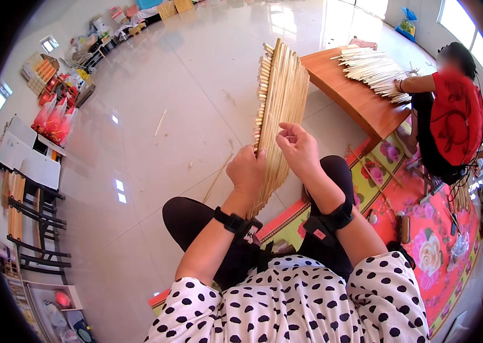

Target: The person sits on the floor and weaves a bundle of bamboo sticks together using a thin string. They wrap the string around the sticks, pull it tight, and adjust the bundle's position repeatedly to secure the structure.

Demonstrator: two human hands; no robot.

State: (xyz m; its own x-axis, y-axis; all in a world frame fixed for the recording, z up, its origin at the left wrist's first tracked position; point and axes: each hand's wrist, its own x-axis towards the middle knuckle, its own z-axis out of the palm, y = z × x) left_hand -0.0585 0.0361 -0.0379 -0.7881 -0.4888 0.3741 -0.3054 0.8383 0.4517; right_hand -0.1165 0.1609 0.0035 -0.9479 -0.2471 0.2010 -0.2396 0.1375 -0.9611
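A panel of pale straw-like stalks (pixel 287 86), bound side by side with their cut ends along its left edge, stands tilted up in front of my knees. My left hand (pixel 247 170) is closed around the lower part of that left edge. Over the panel's face is my right hand (pixel 298 150), its thumb and fingers curled together in a pinch. Whatever lies between those fingertips, if anything, is too small to make out. The panel's lower end reaches down between my forearms, partly hidden by my left hand and wrist.
At right, a person in red (pixel 457 120) reaches over a brown wooden table (pixel 338 80) holding a spread of loose stalks (pixel 373 68). A flowered mat (pixel 424 246) carries sticks and small tools. Folded tables (pixel 30 154) and red bags (pixel 54 120) stand left. Stray stalks (pixel 160 123) lie on the tiles.
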